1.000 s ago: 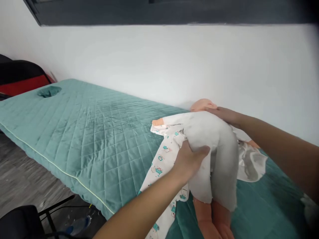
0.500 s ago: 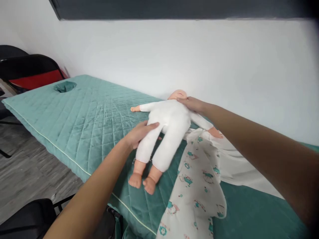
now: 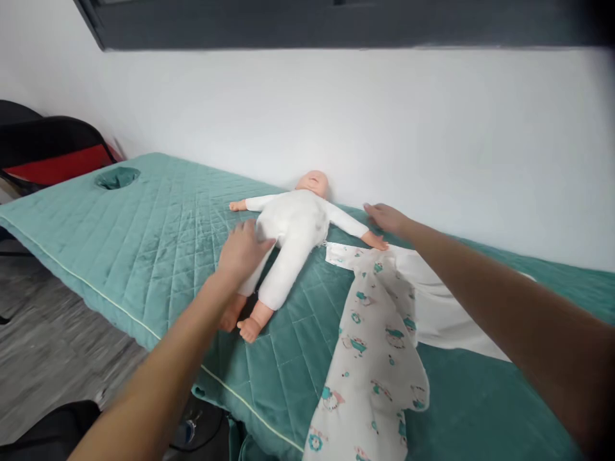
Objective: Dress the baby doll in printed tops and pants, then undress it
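A baby doll (image 3: 295, 221) with a white cloth body and bare plastic head, hands and feet lies on its back on the green quilted bed cover (image 3: 168, 230). Over its leg at the left is my left hand (image 3: 240, 253), thumb apart from the fingers; it hides part of that leg, and whether it presses on it I cannot tell. My right hand (image 3: 387, 218) hovers just beyond the doll's outstretched hand at the right, fingers loosely extended and nothing visible in them. Beside the doll, a white baby garment (image 3: 375, 346) with a teal and pink print lies spread out.
The cover has a round hole (image 3: 118, 178) near its far left end. A white wall (image 3: 384, 128) runs along the back edge. Black chairs, one with a red part (image 3: 62, 163), stand at the left, and a black chair or bag (image 3: 52, 429) is at the lower left.
The doll has shifted left and lies flatter, its face uncovered. My right hand has left its neck and moved right. My left hand has moved left along with the doll's leg.
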The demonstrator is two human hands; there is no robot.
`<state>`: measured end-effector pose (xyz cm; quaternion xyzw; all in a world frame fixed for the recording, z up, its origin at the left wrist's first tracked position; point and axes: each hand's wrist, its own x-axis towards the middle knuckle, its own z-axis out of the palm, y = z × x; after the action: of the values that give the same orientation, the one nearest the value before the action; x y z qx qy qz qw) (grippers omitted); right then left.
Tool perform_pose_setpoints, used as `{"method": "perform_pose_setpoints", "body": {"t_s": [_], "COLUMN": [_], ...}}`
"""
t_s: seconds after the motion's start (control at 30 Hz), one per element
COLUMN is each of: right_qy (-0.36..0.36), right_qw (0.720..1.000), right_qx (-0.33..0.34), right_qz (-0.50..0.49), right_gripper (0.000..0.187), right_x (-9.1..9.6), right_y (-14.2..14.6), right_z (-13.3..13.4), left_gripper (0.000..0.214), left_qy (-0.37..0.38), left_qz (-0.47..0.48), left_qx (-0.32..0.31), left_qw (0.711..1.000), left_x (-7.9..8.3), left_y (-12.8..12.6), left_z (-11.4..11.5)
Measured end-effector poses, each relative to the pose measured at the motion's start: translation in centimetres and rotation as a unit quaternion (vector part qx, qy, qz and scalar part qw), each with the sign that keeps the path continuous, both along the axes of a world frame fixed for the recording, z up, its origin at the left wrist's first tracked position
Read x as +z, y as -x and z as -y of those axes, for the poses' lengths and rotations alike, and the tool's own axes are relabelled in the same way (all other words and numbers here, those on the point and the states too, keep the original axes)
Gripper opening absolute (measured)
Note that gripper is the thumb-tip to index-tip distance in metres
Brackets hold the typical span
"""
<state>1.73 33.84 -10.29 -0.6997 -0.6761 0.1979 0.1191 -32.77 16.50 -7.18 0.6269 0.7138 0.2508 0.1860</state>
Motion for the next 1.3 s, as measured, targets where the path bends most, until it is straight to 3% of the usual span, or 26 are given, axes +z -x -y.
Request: {"method": "perform_pose_setpoints", "body": {"t_s": [0.03, 0.07, 0.13, 0.17, 0.23, 0.3, 0.37, 0.47, 0.53, 0.57, 0.67, 0.77, 0.83, 0.93, 1.1, 1.2, 1.3], "right_qy": [0.0, -0.002, 0.009, 0.022, 0.043, 0.048, 0.039, 0.009, -0.022, -0.031, -0.024, -0.021, -0.021, 0.013, 0.111, 0.097, 0.082], "right_qw": [0.999, 0.997, 0.992, 0.99, 0.987, 0.979, 0.973, 0.975, 0.976, 0.972, 0.949, 0.929, 0.934, 0.963, 0.99, 0.99, 0.977], "right_qx": [-0.026, -0.054, -0.087, -0.081, -0.008, 0.084, 0.131, 0.147, 0.187, 0.219, 0.312, 0.368, 0.355, 0.267, 0.087, 0.1, 0.123], "right_qz": [0.028, 0.055, 0.091, 0.11, 0.152, 0.18, 0.187, 0.167, 0.111, 0.079, 0.028, 0.024, 0.019, 0.016, 0.025, -0.035, -0.153], "right_gripper": [0.054, 0.051, 0.049, 0.049, 0.047, 0.04, 0.03, 0.027, 0.029, 0.029, 0.034, 0.035, 0.035, 0.031, 0.051, 0.048, 0.045], "right_x": [-0.3, -0.4, -0.7, -0.6, -0.4, 0.4, 1.7, 4.6, 6.9, 8.1, 11.1, 12.9, 13.6, 13.8, 11.5, 8.7, 5.8], "right_y": [-2.3, -4.4, -7.9, -9.3, -11.0, -11.8, -11.7, -10.4, -9.1, -8.4, -6.5, -5.7, -6.0, -7.4, -10.5, -10.9, -9.3], "right_z": [1.3, 2.8, 5.8, 7.3, 9.9, 12.0, 13.8, 16.9, 19.9, 21.7, 27.7, 33.3, 36.2, 39.0, 41.2, 42.2, 43.4], "left_gripper": [0.052, 0.043, 0.042, 0.05, 0.057, 0.06, 0.046, 0.037, 0.038, 0.038, 0.041, 0.048, 0.049, 0.036, 0.02, 0.023, 0.024], "left_qy": [-0.023, -0.051, -0.028, 0.008, 0.06, 0.079, 0.062, -0.036, -0.112, -0.145, -0.242, -0.318, -0.327, -0.298, -0.242, -0.209, -0.203], "left_qz": [-0.016, -0.064, -0.086, -0.086, -0.097, -0.083, -0.036, 0.031, 0.04, 0.041, 0.052, 0.03, -0.007, -0.071, -0.115, -0.063, 0.038], "left_qx": [-0.018, -0.078, -0.187, -0.235, -0.255, -0.261, -0.301, -0.449, -0.498, -0.486, -0.357, -0.297, -0.313, -0.332, -0.276, -0.222, -0.157], "left_qw": [0.999, 0.994, 0.978, 0.968, 0.96, 0.959, 0.951, 0.892, 0.859, 0.861, 0.901, 0.9, 0.892, 0.892, 0.923, 0.95, 0.966], "left_x": [0.3, 0.4, 0.0, -0.5, -1.9, -3.2, -3.9, -3.5, -2.6, -2.1, -0.8, 0.3, 1.0, 2.1, 3.9, 4.3, 3.9], "left_y": [-1.5, -3.3, -7.3, -9.5, -13.4, -16.4, -18.3, -19.8, -20.3, -20.5, -21.0, -21.2, -21.3, -21.0, -20.8, -21.2, -22.0], "left_z": [1.3, 2.8, 5.9, 7.3, 9.5, 11.1, 12.2, 13.9, 15.1, 15.6, 17.0, 17.8, 18.2, 18.5, 19.2, 20.1, 21.3]}}
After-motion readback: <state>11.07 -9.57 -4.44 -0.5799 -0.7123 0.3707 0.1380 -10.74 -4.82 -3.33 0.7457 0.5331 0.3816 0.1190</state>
